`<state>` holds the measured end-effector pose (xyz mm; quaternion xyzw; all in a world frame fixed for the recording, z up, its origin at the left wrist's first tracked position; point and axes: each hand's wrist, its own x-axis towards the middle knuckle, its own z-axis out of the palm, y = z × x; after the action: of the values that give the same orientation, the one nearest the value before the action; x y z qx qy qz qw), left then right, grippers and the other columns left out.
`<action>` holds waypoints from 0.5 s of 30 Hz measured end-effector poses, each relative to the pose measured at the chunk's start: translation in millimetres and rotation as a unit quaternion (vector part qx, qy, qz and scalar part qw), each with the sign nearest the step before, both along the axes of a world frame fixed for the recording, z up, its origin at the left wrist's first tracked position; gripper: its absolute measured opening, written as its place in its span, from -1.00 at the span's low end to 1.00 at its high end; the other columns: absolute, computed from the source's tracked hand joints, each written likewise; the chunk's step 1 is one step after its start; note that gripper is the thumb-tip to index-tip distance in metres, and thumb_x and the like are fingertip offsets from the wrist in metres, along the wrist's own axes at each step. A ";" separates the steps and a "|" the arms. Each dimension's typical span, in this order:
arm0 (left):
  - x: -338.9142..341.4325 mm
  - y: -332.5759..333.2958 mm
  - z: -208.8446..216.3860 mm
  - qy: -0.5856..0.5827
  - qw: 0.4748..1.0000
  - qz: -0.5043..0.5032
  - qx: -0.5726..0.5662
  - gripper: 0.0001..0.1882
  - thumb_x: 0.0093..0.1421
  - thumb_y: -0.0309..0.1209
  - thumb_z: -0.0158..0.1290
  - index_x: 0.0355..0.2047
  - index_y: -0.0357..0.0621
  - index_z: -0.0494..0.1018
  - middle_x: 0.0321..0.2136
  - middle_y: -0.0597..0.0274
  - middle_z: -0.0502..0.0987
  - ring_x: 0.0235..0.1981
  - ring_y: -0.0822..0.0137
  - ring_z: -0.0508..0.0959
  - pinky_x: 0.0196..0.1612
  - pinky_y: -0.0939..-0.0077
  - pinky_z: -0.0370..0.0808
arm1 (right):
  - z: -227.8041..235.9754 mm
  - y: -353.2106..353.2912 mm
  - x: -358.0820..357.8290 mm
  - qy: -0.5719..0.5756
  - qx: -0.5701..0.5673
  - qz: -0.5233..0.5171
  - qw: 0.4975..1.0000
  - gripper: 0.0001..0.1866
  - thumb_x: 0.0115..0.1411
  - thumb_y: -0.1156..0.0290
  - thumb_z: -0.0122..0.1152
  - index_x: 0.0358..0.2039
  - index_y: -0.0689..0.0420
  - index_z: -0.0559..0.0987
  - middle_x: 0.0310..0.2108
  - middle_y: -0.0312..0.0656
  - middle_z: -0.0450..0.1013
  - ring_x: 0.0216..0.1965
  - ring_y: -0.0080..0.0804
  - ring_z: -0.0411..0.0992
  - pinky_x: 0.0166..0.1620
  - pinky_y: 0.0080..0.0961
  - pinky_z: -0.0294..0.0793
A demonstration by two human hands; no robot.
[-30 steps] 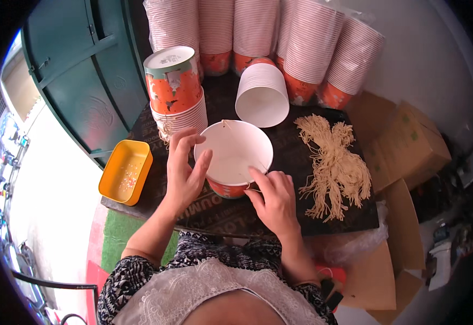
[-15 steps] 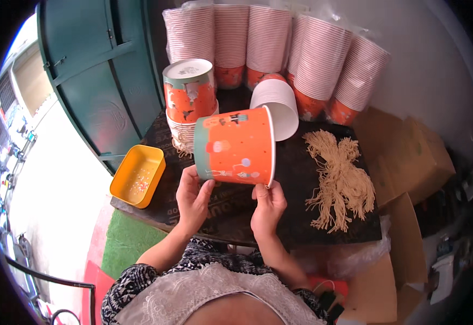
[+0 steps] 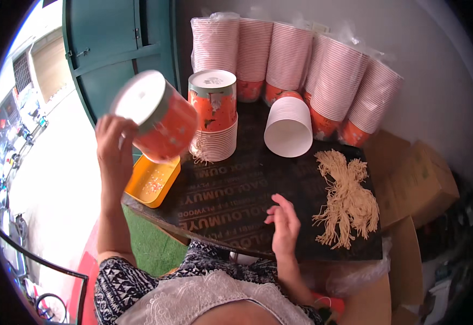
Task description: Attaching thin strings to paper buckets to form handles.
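My left hand (image 3: 116,138) grips an orange paper bucket (image 3: 170,129) near its green-banded, white base. The bucket is tilted, its base up and toward the left, and slightly blurred. It hangs over the yellow plastic tray (image 3: 173,174), which holds small pale and reddish bits. Just to its right stands a stack of upturned paper buckets (image 3: 213,143), with beige cord strands at its side. My right hand (image 3: 286,230) is empty above the table's front part, fingers apart and loosely bent. Nested buckets (image 3: 289,131) lie on their side farther back, mouth toward me. A bundle of beige cords (image 3: 350,200) lies at the right.
Tall plastic-wrapped stacks of paper buckets (image 3: 336,81) line the back of the dark table (image 3: 236,216). Cardboard boxes (image 3: 423,184) stand to the right. A green metal door (image 3: 109,49) is at the left, and green matting (image 3: 152,238) lies below the table's front edge.
My left hand has carried the bucket left and up and turned its base upward. The right hand has let go of the rim and moved slightly right and lower. The whole view has shifted.
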<state>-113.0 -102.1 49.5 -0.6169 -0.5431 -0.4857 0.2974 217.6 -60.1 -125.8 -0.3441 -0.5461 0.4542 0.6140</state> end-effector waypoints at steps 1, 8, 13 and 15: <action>-16.3 5.6 9.9 0.035 0.999 0.028 0.005 -0.95 0.12 -0.63 0.04 -0.40 -0.25 0.43 -0.38 0.12 0.45 -0.23 0.11 0.45 -0.04 0.28 0.36 | 2.9 -2.2 3.5 0.009 -0.011 -0.017 1.000 -0.69 0.38 0.35 -0.04 -0.03 0.30 0.52 -0.37 -0.28 0.40 -0.44 -0.62 0.33 -0.34 -0.64 0.36; -68.6 70.1 74.9 0.053 0.998 -0.001 0.028 -0.88 0.11 -0.65 0.02 -0.32 -0.27 0.44 -0.34 0.10 0.49 -0.20 0.10 0.48 -0.11 0.29 0.42 | -16.1 -5.4 36.7 0.046 -0.037 -0.067 0.996 -0.75 0.39 0.41 -0.09 -0.22 0.26 0.56 -0.48 -0.33 0.38 -0.48 -0.64 0.29 -0.39 -0.65 0.31; -70.8 126.7 98.0 0.046 0.998 -0.046 0.000 -0.90 0.15 -0.56 0.01 -0.30 -0.23 0.44 -0.33 0.08 0.46 -0.20 0.11 0.48 -0.09 0.34 0.41 | -31.8 -5.8 43.4 0.048 -0.074 -0.066 0.994 -0.74 0.38 0.42 -0.07 -0.28 0.27 0.57 -0.45 -0.32 0.44 -0.48 -0.64 0.31 -0.40 -0.62 0.35; -67.8 145.7 103.6 0.070 0.996 -0.040 -0.029 -0.92 0.18 -0.56 0.02 -0.30 -0.23 0.42 -0.32 0.11 0.45 -0.21 0.17 0.49 -0.11 0.38 0.42 | -34.0 -6.3 43.3 0.032 -0.071 -0.078 0.994 -0.74 0.37 0.43 -0.07 -0.30 0.28 0.58 -0.45 -0.31 0.45 -0.47 -0.63 0.33 -0.39 -0.61 0.37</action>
<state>-180.8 43.6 153.1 -0.6791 -0.5096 -0.4369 0.2970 260.9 -66.5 -159.8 -0.4136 -0.4637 0.4538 0.6387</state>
